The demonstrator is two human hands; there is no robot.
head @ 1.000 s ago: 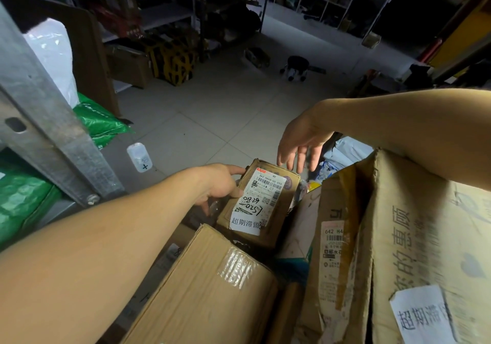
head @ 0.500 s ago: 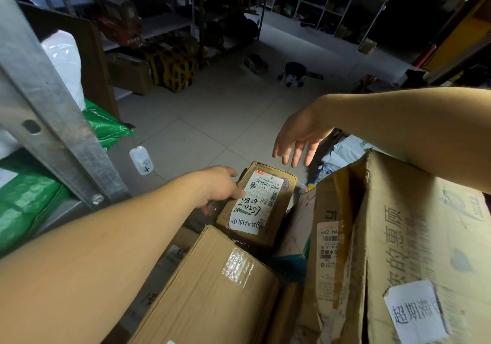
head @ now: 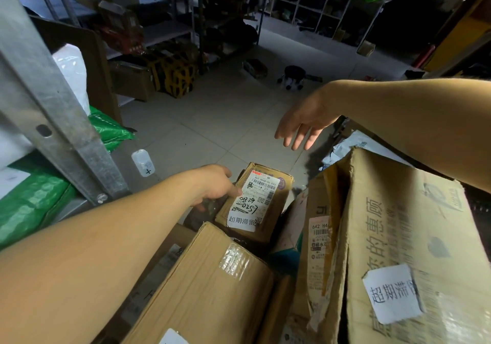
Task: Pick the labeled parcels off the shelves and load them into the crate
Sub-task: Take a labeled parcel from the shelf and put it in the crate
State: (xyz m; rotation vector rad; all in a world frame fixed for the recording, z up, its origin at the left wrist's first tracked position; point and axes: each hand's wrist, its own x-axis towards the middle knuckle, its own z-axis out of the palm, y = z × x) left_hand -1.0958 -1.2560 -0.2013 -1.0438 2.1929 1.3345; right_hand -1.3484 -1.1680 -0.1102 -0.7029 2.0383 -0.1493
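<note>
A small brown parcel (head: pixel 268 211) with a white shipping label and handwritten numbers lies among other boxes low in the middle. My left hand (head: pixel 215 184) rests against its left edge, thumb on the label and fingers curled under the side. My right hand (head: pixel 303 123) hovers above and beyond the parcel with fingers spread, touching nothing. A taped cardboard box (head: pixel 210 290) lies in front of the small parcel. A big worn carton (head: pixel 403 237) with printed characters and a white sticker stands at the right. The crate itself is hidden by the boxes.
A metal shelf post (head: pixel 47 104) slants across the left, with green mailer bags (head: pixel 32 200) behind it. A small white bottle (head: pixel 143 162) lies on the tiled floor (head: pixel 212 120). Dark shelving with boxes lines the far side of the room.
My right hand has lifted up and away from the small parcel, fingers spreading. My left hand has stayed at the parcel's left edge.
</note>
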